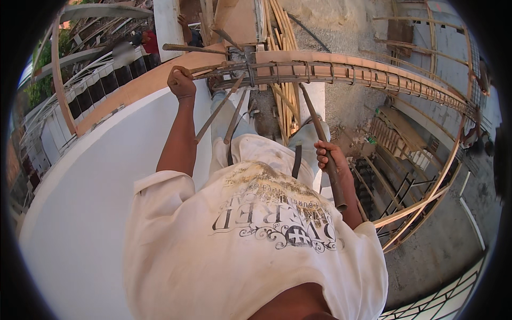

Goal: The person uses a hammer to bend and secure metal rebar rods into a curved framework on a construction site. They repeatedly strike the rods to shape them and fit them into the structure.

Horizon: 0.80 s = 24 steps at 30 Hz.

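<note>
My right hand (329, 156) is wrapped round a long brown metal pipe (320, 127), which slants from the beam down across my front. At the upper left, my left hand (182, 82) is closed at the end of a steel bar (209, 68) that runs into the reinforcement cage. The rebar cage (341, 76), with tied stirrups, stretches rightward from there beside a wooden form board (298, 56). Several loose bar ends (220, 109) stick out around the cage's left end, between my arms.
A curved white wall (106, 170) lies at my left. Far below are bundled wooden poles (282, 32), a stack of blocks and boards (397, 130) and a concrete floor (426, 261). Bent timber strips (426, 200) curve at the right. Another person in red (150, 42) is at the upper left.
</note>
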{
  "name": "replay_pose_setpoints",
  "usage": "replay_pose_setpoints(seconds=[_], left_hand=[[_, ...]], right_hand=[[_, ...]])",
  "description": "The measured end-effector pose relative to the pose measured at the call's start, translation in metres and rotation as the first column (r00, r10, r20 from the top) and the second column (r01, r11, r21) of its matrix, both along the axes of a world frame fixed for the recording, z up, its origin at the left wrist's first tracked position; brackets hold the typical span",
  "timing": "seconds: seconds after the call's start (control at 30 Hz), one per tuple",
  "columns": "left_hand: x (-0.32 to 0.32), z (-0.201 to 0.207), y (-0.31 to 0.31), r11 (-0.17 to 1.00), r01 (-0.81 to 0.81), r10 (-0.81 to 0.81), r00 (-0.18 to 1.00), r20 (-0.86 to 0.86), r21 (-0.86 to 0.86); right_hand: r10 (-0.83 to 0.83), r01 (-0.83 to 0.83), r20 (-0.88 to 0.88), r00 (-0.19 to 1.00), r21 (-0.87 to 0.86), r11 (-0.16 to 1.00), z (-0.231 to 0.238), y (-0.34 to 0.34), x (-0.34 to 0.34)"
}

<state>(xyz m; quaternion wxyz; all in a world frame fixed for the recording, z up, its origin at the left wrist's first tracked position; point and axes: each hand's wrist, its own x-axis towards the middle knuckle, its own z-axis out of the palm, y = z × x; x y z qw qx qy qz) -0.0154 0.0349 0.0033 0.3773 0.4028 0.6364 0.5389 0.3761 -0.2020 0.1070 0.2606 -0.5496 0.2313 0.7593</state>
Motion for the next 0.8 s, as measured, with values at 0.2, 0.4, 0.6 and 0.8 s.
replay_pose_setpoints(seconds=[0.2,0.4,0.6,0.8], left_hand=[[-0.006,0.010,-0.006,0.989,0.125,-0.131,0.988,-0.079,-0.077],[-0.005,0.012,-0.013,0.956,0.283,-0.265,0.947,0.181,-0.078],[-0.006,-0.001,-0.018,0.951,0.244,-0.248,0.969,0.004,-0.192],[-0.002,-0.007,-0.019,0.942,0.261,-0.275,0.961,-0.038,-0.213]], right_hand=[[-0.039,0.039,0.014,0.999,-0.011,0.999,-0.015,0.014,-0.033],[-0.747,0.756,-0.333,0.576,-0.129,0.641,-0.021,0.039,-0.030],[-0.847,0.865,-0.181,0.500,0.047,0.500,-0.028,0.076,0.002],[-0.835,0.861,-0.337,0.435,-0.117,0.495,-0.038,0.111,0.005]])
